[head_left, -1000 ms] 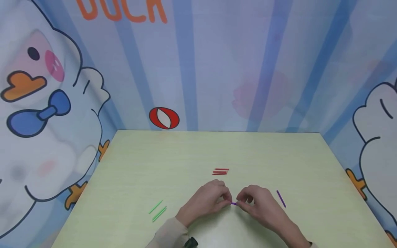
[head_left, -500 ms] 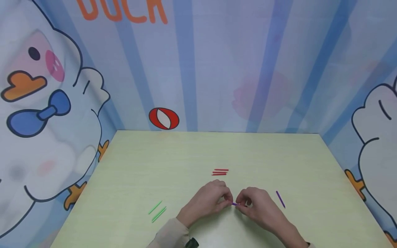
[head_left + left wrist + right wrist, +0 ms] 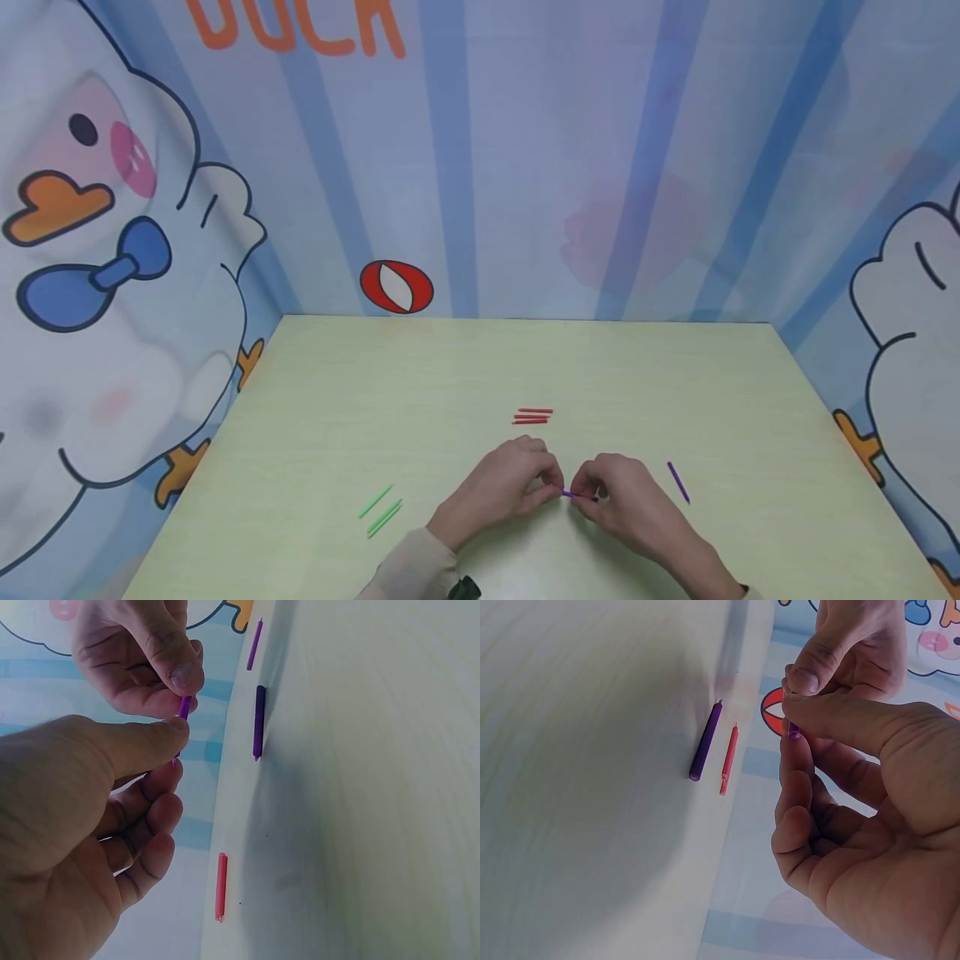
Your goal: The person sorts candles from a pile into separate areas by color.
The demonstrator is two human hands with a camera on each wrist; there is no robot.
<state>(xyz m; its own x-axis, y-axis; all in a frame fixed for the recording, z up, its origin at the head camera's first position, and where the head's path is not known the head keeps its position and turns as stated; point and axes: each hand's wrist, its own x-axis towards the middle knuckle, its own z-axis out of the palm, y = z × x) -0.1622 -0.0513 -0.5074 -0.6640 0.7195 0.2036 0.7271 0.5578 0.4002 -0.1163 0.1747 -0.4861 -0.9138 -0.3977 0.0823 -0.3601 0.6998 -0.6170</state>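
Note:
My left hand (image 3: 506,483) and right hand (image 3: 633,504) meet over the table, pinching a thin purple candle (image 3: 184,707) between thumbs and fingers, one hand at each end. Only a short stretch of it shows between the fingertips in the head view. Below the hands, a second purple candle (image 3: 706,742) lies on the tabletop, blocked from the head view by the hands. Another purple candle (image 3: 678,482) lies to the right of my right hand. Beyond my left hand are several red candles (image 3: 532,416) in a small row.
Several green candles (image 3: 385,518) lie slanted on the table (image 3: 360,367), left of my left forearm. Behind the table's far edge stands a blue striped backdrop (image 3: 510,167) with cartoon ducks at both sides.
The right hand has shifted slightly, its curled fingers drawing a little nearer the left hand. Both hands keep their pinch on the purple candle, and the candles on the table stay put.

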